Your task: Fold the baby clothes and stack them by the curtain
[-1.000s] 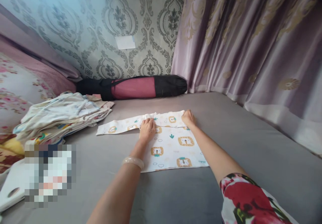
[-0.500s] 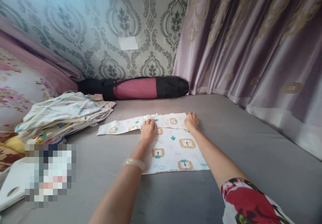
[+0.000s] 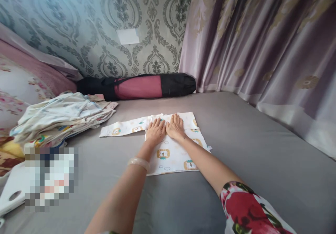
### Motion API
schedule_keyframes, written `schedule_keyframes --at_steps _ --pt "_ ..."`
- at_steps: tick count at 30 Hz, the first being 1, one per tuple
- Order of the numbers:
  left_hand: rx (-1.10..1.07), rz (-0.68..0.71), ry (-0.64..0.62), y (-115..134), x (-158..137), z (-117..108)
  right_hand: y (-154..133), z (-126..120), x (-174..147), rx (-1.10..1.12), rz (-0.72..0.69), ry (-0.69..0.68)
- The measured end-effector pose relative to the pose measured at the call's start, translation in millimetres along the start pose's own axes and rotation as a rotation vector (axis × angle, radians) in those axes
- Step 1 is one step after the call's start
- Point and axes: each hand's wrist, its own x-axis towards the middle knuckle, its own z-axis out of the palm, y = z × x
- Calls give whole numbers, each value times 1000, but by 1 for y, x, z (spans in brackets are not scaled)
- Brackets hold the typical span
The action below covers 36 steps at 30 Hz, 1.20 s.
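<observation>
A small white long-sleeved top (image 3: 154, 164) printed with lion faces lies on the grey sheet. One sleeve stretches out to the left; the other lies folded across the upper part of the body. My left hand (image 3: 155, 130) rests flat on the cloth near the base of the outstretched sleeve, fingers spread a little. Beside it, my right hand (image 3: 175, 126) lies flat on the folded sleeve, its fingers extended. Both palms press on the fabric, and neither hand grips it. The hands cover part of the neckline area.
A stack of folded clothes (image 3: 65, 111) sits at the left. Nearer stands a white object with a hole (image 3: 15, 192), partly blurred out. Along the wall lies a black and pink rolled bag (image 3: 139, 87). A curtain (image 3: 236, 45) hangs at the right of the grey bed sheet (image 3: 249, 139).
My right hand has moved left from the top's right edge to beside my left hand, its fingers now flat. A small tag shows at the right edge. The view has shifted slightly.
</observation>
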Motion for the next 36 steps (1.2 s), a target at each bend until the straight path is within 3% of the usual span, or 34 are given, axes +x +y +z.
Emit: schedule_keyframes --at_steps 6,11,17,22,28,33,36 --pt "-15 -15 -17 1 1 -2 15 -3 4 -12 130 60" --pt "-22 -19 -25 1 0 -3 44 -16 11 -65 181 53" --pt "-29 -34 -38 2 0 -5 90 -31 18 -120 5 -38" --pt "-20 -30 -36 2 -1 -6 114 -40 24 -23 -135 -64" --pt "-23 -30 -31 1 0 -4 139 -67 27 379 97 -47" --pt "-14 -7 -21 -1 1 -2 170 -78 1 349 146 -126" --pt "-12 -11 -30 -1 1 -1 171 -78 -11 300 123 -186"
